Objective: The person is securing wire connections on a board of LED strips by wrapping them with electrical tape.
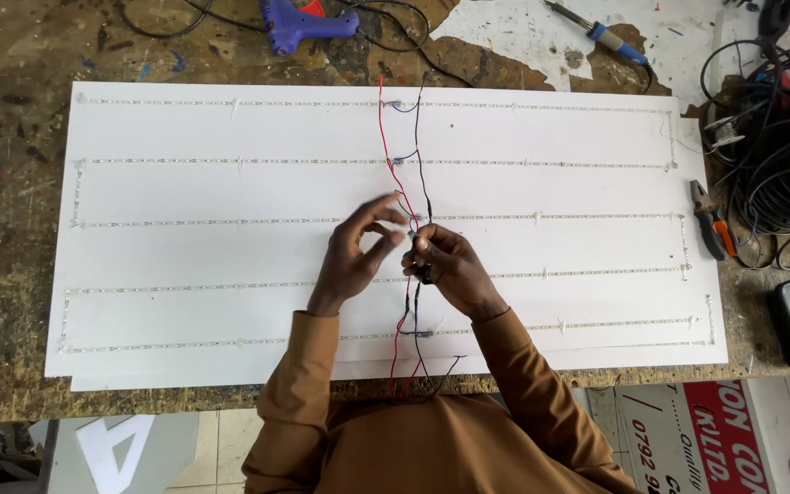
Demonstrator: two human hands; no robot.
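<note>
Soft, even daylight filled the scene, bright without harshness. The large white rectangular board [541, 311] was close to overexposed, though without real glare. Only faint shadows sat under the left hand [354, 261] and right hand [450, 265]. Focus was sharp overall; the edges bowed slightly.

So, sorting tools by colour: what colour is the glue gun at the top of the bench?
The glue gun is blue-purple, seen in the head view.

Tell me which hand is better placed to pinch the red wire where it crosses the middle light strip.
Probably the left hand: its fingers are open and sit right beside the red wire at the middle light strip. The right hand is curled around a small dark object, so it seems occupied.
</note>
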